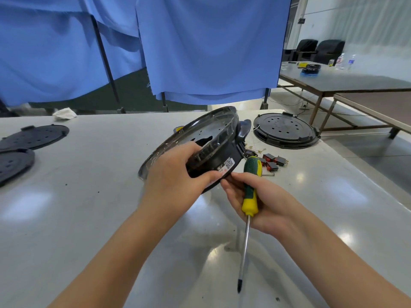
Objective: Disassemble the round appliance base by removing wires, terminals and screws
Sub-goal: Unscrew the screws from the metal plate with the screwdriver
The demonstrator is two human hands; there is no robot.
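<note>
Head view: round base (206, 147) tilted in left hand (175, 174); right hand (255, 201) holding screwdriver (249, 187) reversed — red switches (274, 162) already out on bench (89, 196), remaining screws apparently hidden.

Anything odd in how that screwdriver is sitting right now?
Yes: the screwdriver lies reversed in the right hand, tip toward the person, away from the tilted base the left hand grips.

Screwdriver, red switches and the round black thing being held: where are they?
screwdriver (249, 185): head view, on its green-yellow handle.
red switches (271, 166): head view, on one switch body.
round appliance base (213, 161): head view, on its black side wall.
</note>
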